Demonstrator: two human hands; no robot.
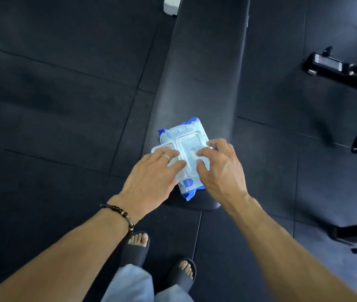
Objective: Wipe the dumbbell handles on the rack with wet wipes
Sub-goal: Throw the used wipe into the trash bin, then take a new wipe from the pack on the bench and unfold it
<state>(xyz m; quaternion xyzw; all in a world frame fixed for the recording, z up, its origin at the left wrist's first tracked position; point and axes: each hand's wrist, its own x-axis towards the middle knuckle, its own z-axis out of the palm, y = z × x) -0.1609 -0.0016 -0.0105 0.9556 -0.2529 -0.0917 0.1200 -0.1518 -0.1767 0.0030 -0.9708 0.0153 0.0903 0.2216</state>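
left grip (151, 179) flat on wipes pack (186, 136); right grip (221, 168) fingertips on it; label illegible

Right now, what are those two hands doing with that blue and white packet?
A person stands at the near end of a black padded bench with both hands on a pack of wet wipes lying on it. The left hand rests on the flipped-open plastic lid, while the right hand reaches its fingertips into the opening. No wipe is out yet, and no dumbbells are in view.

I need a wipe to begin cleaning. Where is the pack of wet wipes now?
In the head view, the pack of wet wipes lies on the near end of the black bench, centre frame, under the left hand and right hand.
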